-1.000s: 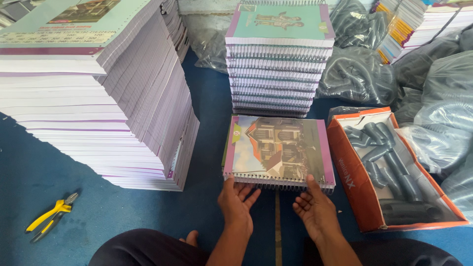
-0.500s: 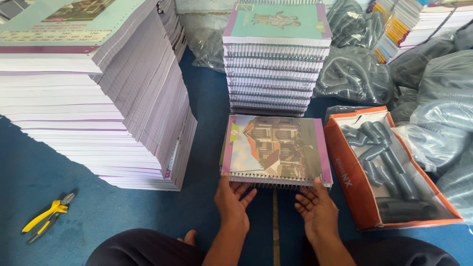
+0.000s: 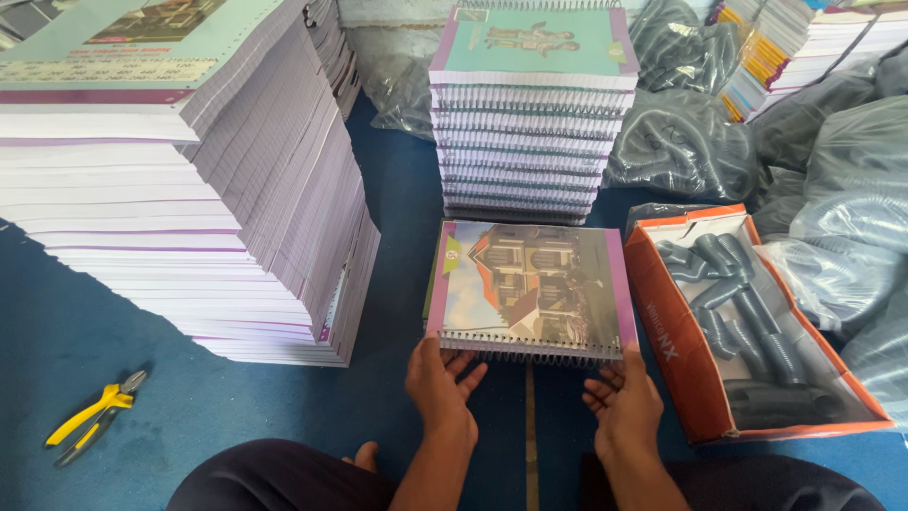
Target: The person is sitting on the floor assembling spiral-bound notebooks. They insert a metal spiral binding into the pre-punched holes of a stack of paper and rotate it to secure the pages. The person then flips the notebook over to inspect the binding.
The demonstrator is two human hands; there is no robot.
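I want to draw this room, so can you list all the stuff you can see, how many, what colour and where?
Spiral-bound notebook with house-picture cover: one, purple-edged, on the blue floor, centre.
Stack of spiral-bound notebooks: one stack, teal top cover, behind it.
Tall pile of unbound purple-edged book blocks: one, white and purple, left.
Yellow-handled pliers: one, floor, lower left.
Orange cardboard box of dark spiral coils: one, right.
Clear plastic bags of dark coils: several, grey, back and right.
Blue floor: one, underneath everything.
Left hand: touching the notebook's near edge.
Right hand: touching the near edge too.

Bindery workshop, tall notebook stacks (image 3: pixel 189 180), box of spiral coils (image 3: pixel 747 322), pliers (image 3: pixel 90 416)
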